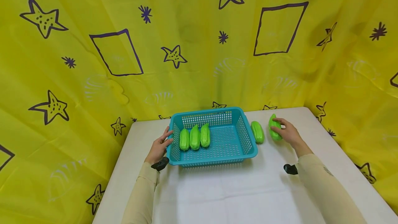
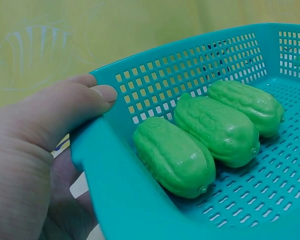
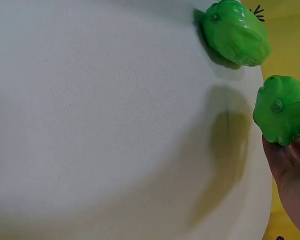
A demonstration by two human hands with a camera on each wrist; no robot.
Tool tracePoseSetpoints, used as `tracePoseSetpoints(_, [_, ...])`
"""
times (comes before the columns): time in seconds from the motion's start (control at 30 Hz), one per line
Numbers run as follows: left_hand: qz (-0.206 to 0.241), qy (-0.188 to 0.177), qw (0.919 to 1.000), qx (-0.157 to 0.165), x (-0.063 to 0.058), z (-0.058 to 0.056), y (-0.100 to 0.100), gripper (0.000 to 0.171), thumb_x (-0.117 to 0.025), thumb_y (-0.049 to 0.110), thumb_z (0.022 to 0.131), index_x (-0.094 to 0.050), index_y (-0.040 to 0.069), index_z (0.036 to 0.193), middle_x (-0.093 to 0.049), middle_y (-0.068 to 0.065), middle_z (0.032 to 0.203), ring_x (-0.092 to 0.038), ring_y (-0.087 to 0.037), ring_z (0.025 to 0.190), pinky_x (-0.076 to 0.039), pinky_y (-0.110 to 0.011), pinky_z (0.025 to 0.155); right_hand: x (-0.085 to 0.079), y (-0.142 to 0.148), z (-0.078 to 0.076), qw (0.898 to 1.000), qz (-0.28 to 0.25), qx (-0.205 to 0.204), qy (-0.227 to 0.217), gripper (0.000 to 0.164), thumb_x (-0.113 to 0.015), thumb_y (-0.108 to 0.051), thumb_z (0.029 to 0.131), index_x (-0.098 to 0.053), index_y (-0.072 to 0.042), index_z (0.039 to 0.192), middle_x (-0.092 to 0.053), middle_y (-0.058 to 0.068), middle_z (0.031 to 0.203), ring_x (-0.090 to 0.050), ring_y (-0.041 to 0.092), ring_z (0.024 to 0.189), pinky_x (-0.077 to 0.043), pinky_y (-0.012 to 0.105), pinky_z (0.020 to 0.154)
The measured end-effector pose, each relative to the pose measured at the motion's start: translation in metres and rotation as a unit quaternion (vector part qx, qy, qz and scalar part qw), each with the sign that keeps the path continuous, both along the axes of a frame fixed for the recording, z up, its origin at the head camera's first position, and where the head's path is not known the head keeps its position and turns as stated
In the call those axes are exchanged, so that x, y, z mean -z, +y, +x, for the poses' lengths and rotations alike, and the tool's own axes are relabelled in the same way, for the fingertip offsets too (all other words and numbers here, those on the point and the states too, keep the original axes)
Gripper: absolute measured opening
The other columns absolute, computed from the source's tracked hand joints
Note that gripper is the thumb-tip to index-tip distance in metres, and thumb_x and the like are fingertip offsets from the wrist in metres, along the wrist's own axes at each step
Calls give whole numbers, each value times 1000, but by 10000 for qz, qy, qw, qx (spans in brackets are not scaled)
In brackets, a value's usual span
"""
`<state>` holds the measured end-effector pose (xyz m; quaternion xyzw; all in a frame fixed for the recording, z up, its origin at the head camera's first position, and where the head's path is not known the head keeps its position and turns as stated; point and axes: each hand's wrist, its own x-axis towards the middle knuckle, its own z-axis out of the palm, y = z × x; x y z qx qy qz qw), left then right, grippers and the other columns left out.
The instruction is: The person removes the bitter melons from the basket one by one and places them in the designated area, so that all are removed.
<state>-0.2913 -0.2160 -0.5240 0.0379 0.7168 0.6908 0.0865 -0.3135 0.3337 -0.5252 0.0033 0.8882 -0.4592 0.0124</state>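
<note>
Before a yellow starfish-print curtain [image 1: 199, 13], a white table [image 1: 224, 193] bears a teal perforated basket [image 1: 214, 159], its left rim gripped by a person's left hand [image 1: 158, 148], seemingly to steady it. At right, the right hand [image 1: 289, 133] pinches a ribbed green gourd [image 3: 280, 112] by its sides, just above the table; another gourd [image 1: 257, 132] lies right of the basket, and three gourds [image 1: 195, 137] rest in a row inside, at left, probably to save space.

Can see a white tabletop [image 1: 205, 196], bordered behind and on both sides by yellow cloth [image 1: 192, 89] bearing dotted stars [image 1: 44, 20], spiky bursts [image 1: 223, 37], 2 complete 4-sided outlines [image 1: 135, 51] and faint white striped shapes [image 2: 30, 42].
</note>
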Motion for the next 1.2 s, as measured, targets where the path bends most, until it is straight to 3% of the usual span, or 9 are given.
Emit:
tracePoseSetpoints(0.37, [-42,27,10000,75,4,-1,-2,52,-55,15,101,-40,7,150,-14,13,162,-11,-21,149,-29,-45,113,12,-5,-8,9989,180,-315,-285,60,-59,-32,99,-39,0,145,-26,33,151,-34,54,128,-35,63,103])
tracePoseSetpoints(0.83, [-100,20,9999,56,3,-4,-3,51,-55,16,101,-41,8,149,-16,13,161,-12,-22,149,-27,-45,114,17,-10,-16,9975,479,-312,-422,56,-59,-27,100,-39,0,145,-26,35,150,-33,55,128,-33,64,104])
tracePoseSetpoints(1.2, [-258,328,9990,161,7,-4,-5,55,-58,23,100,-40,7,150,-13,6,163,-8,-32,148,-33,-44,111,14,-10,-19,9969,581,-403,-355,55,-59,-23,99,-41,3,144,-27,36,149,-30,58,130,-30,66,105])
